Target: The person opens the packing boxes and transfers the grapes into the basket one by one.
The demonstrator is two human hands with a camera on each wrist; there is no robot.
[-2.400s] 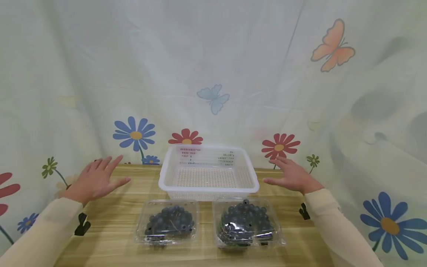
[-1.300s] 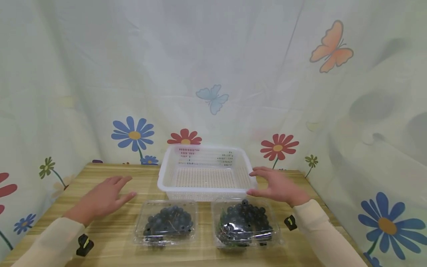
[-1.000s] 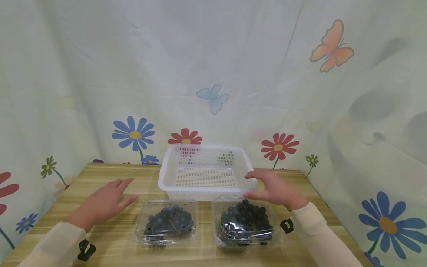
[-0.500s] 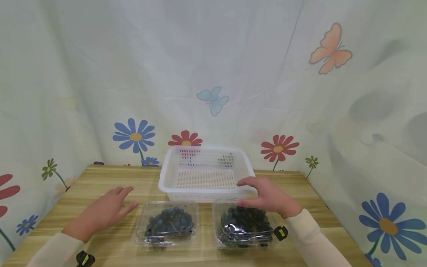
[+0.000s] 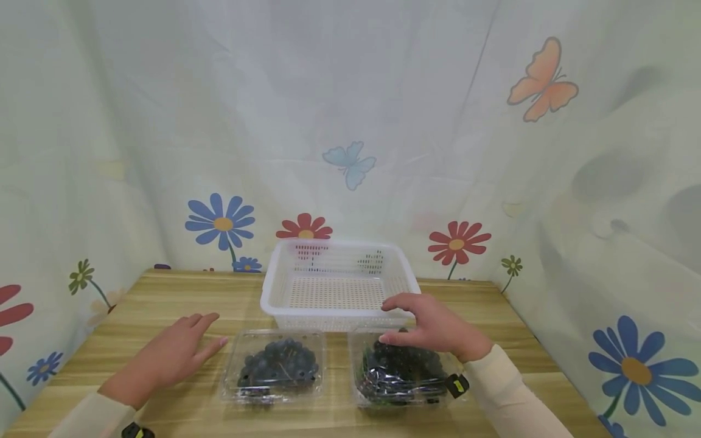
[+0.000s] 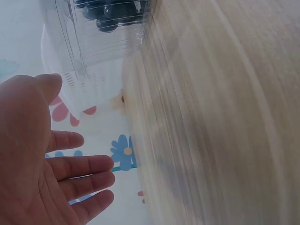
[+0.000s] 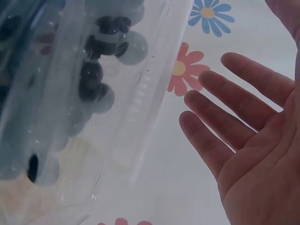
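Note:
Two clear plastic boxes of dark grapes sit side by side on the table: a left box (image 5: pixel 282 365) and a right box (image 5: pixel 402 371). Above the back of the right box hovers my right hand (image 5: pixel 438 325), thumb and fingers apart, holding nothing. It covers part of the box's back edge in the head view; the right wrist view shows its fingers (image 7: pixel 234 108) spread beside the box. My left hand (image 5: pixel 170 356) is left of the left box, also holding nothing, its thumb pointing toward that box. Relaxed fingers (image 6: pixel 84 164) show in the left wrist view.
Behind the boxes stands a white perforated plastic basket (image 5: pixel 342 319). A wood-grain table (image 5: pixel 186 292) lies beneath everything. White curtain (image 5: pixel 350 91) printed with flowers and butterflies hangs behind and at both sides.
My right hand has come inward from the basket's right side to over the right box. My left hand has lowered and moved closer to the left box. Boxes and basket stay put.

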